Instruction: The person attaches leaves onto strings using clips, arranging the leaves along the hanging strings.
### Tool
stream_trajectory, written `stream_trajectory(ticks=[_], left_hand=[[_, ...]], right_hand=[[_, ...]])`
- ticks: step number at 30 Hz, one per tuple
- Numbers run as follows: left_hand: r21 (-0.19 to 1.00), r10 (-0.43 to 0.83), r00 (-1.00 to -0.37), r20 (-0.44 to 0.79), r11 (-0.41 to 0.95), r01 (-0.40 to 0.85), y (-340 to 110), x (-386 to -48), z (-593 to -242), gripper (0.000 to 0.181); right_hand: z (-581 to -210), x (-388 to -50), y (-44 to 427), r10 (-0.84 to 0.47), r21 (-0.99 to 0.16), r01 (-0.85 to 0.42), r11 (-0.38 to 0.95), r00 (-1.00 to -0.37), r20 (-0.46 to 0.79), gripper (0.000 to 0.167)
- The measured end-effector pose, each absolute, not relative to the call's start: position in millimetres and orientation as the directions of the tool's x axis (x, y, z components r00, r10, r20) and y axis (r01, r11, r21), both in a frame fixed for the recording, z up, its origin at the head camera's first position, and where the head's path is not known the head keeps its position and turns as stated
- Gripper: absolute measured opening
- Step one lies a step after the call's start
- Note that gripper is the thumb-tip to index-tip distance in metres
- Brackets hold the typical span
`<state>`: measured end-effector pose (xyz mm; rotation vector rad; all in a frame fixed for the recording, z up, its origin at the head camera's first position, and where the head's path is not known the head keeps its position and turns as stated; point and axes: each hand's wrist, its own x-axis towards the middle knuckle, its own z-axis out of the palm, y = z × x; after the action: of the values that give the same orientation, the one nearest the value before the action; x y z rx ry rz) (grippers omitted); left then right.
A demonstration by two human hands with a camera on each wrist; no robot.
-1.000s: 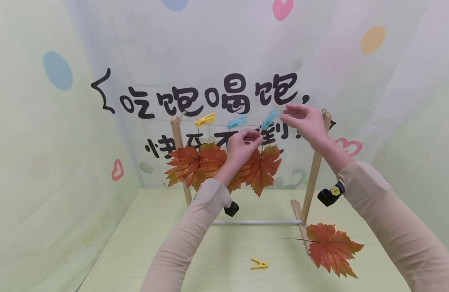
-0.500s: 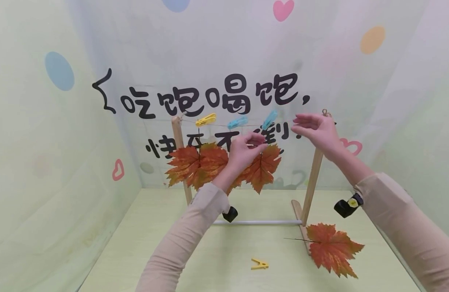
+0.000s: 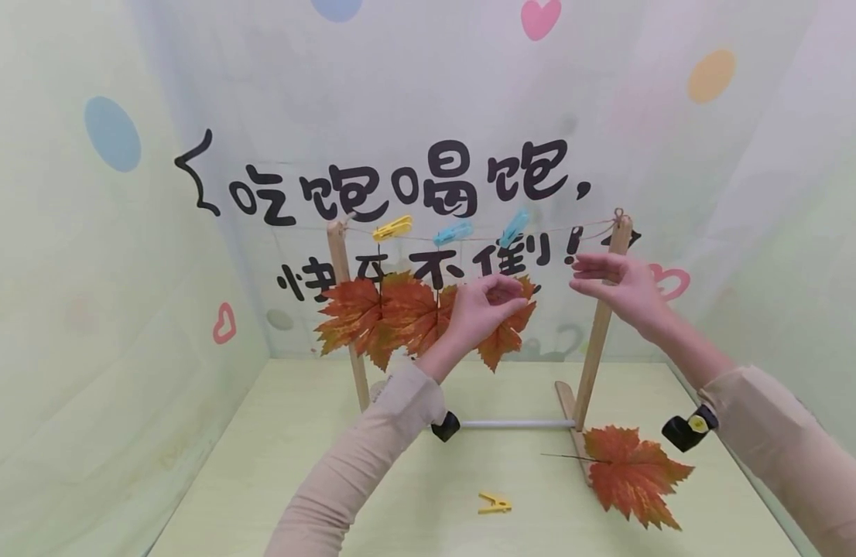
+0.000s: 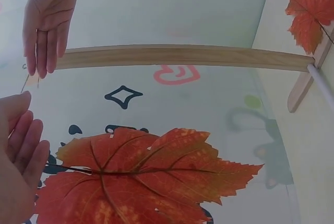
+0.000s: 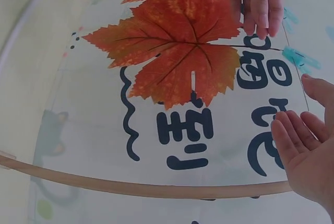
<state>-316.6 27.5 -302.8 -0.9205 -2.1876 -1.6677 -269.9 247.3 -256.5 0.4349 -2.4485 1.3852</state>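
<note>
My left hand (image 3: pixel 485 308) hovers in front of the hanging leaves with loosely bent fingers and holds nothing. To the right, my right hand (image 3: pixel 619 288) is empty too, near the right wooden post (image 3: pixel 600 333). Three orange-red maple leaves hang by their stems from a thin string. A yellow clothespin (image 3: pixel 393 227) grips the left leaf (image 3: pixel 354 313), a blue clothespin (image 3: pixel 453 233) the middle leaf (image 3: pixel 412 316). Another blue clothespin (image 3: pixel 515 228) holds the right leaf (image 5: pixel 182 41), partly hidden behind my left hand in the head view.
A loose maple leaf (image 3: pixel 637 476) lies on the table (image 3: pixel 261 480) at the right, over the stand's foot. Nearer the front lies a yellow clothespin (image 3: pixel 495 503). A white rod (image 3: pixel 518 424) runs low between the posts. Behind stands a printed backdrop (image 3: pixel 428 93).
My right hand has moved away from the right blue clothespin, rightward and down. My left hand has dropped slightly and shifted right from the stem. The hanging leaves stay in place.
</note>
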Motion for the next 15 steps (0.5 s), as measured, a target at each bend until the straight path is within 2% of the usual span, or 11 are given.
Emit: stream_trajectory(ticks=[15], left_hand=[[0.802, 0.405, -0.802, 0.438, 0.227, 0.552, 30.3, -306.5, -345.0, 0.021]], right_hand=[[-336.1, -251.6, 278.0, -0.132, -0.781, -0.344, 0.521, -0.937, 0.325, 0.046]])
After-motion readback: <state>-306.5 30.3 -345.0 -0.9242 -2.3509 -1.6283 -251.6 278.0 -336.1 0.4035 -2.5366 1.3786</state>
